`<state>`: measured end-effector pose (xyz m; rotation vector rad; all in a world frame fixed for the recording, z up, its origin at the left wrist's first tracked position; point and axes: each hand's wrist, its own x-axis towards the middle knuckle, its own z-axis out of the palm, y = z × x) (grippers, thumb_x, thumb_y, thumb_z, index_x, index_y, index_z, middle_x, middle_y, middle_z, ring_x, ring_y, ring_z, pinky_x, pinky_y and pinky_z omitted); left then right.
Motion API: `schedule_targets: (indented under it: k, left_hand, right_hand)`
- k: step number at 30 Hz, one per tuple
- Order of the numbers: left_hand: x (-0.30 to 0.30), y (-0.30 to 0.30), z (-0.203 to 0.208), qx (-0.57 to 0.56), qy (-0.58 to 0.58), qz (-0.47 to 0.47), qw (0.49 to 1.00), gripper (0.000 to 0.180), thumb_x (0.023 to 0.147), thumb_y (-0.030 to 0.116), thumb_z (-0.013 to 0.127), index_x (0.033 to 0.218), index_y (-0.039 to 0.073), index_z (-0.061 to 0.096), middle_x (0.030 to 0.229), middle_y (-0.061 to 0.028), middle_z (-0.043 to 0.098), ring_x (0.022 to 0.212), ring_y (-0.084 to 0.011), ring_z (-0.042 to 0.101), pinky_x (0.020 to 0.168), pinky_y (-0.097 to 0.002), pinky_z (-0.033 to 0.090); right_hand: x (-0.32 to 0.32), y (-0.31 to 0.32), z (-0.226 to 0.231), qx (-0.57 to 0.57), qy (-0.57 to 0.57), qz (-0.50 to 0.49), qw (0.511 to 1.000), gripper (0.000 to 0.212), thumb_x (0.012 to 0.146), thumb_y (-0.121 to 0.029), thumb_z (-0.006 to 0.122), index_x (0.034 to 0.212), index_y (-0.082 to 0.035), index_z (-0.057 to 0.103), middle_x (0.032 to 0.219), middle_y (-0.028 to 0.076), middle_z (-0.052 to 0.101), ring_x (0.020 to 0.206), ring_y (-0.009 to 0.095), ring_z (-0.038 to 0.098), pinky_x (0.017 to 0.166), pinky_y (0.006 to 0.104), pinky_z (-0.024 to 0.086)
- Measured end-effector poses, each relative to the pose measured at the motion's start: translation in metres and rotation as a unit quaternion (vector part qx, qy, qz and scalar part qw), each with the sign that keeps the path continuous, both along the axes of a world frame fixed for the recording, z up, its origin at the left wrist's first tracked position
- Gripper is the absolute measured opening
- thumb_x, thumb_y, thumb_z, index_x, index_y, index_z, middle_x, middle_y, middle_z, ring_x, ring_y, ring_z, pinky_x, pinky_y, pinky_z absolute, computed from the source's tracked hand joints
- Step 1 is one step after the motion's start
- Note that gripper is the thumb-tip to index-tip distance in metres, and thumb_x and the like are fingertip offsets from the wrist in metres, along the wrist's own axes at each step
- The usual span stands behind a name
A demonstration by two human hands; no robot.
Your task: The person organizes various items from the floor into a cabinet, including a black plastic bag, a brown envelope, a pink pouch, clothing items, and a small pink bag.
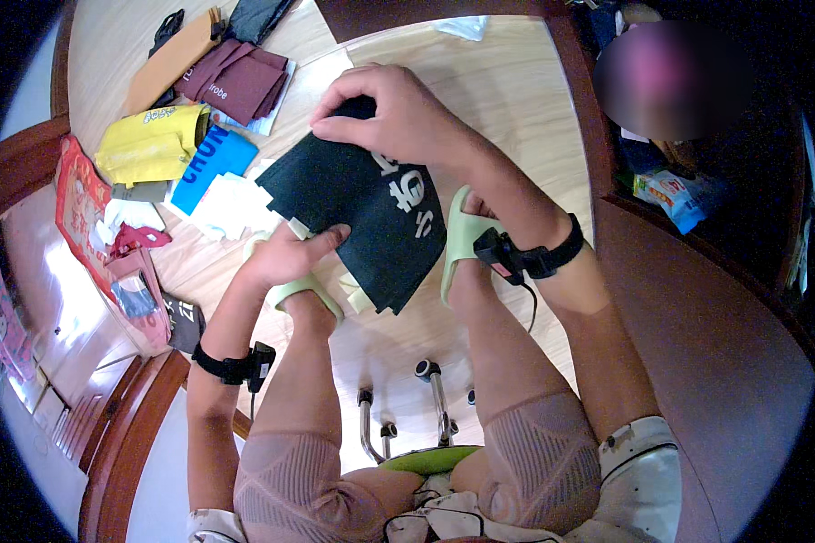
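Knees and green sandals [463,237] nearest. Black fabric bag [358,213], over wooden floor [516,100]: left hand [285,256] pinching lower edge, right hand [398,113] gripping top corner. Likely light, soft, floppy; best held by edges.

On the wooden floor [525,90] lie a yellow bag [149,140], a blue bag [210,163], a maroon folded bag [240,80], a tan bag [170,59] and white sheets [231,206]. A red patterned bag [80,204] rests beside a pink bag [140,294]. A snack packet [684,195] sits far right.
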<state>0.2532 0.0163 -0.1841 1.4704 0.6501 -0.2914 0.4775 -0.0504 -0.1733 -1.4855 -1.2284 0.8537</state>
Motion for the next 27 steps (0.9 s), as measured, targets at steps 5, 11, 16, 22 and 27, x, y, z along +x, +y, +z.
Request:
schedule_targets:
  k: [5,11,16,22,27]
  left_hand:
    - [-0.002,0.002,0.002,-0.051,-0.028,0.008,0.998,0.031,0.086,0.009,0.065,0.116,0.002,0.058,0.104,-0.0029,0.063,0.093,-0.0143,0.055,0.084,-0.0306,0.046]
    - [-0.028,0.011,-0.012,0.027,-0.107,0.014,0.994,0.033,0.087,0.004,0.062,0.119,0.0,0.055,0.107,-0.008,0.065,0.098,-0.021,0.061,0.086,-0.0359,0.05]
    - [-0.018,0.03,-0.007,-0.287,-0.075,0.326,0.898,0.039,0.087,-0.006,0.055,0.125,-0.007,0.047,0.108,-0.0162,0.062,0.096,-0.0232,0.064,0.082,-0.0318,0.055]
    - [-0.021,0.041,-0.023,-0.21,-0.043,0.406,0.888,0.038,0.089,-0.007,0.045,0.126,-0.007,0.037,0.108,-0.0181,0.059,0.082,-0.0258,0.067,0.072,-0.0325,0.06]
    - [0.002,0.024,-0.007,-0.202,-0.031,0.411,0.889,0.031,0.089,-0.001,0.048,0.12,-0.006,0.044,0.098,-0.0169,0.06,0.086,-0.0244,0.064,0.075,-0.0362,0.059]
  right_hand:
    - [-0.003,-0.007,-0.012,-0.088,0.181,-0.152,0.968,0.017,0.081,-0.018,0.071,0.09,-0.004,0.072,0.087,0.003,0.07,0.079,0.01,0.063,0.076,0.0242,0.048]
    - [0.004,-0.013,-0.025,-0.13,0.311,-0.277,0.9,0.038,0.095,-0.037,0.053,0.112,-0.005,0.064,0.109,0.01,0.067,0.105,0.017,0.06,0.094,0.0335,0.045]
    - [-0.024,-0.039,-0.025,-0.281,0.389,0.063,0.875,0.048,0.086,-0.034,0.066,0.116,0.002,0.058,0.102,0.008,0.067,0.092,0.015,0.064,0.088,0.0302,0.048]
    - [-0.025,-0.044,-0.033,-0.284,-0.126,-0.095,0.946,0.073,0.078,-0.041,0.073,0.13,0.003,0.046,0.12,0.026,0.056,0.113,0.033,0.056,0.097,0.0375,0.043]
    - [-0.098,-0.04,0.006,-0.149,-0.268,0.034,0.951,0.081,0.075,-0.032,0.074,0.139,-0.001,0.036,0.137,0.03,0.04,0.127,0.045,0.04,0.103,0.052,0.035]
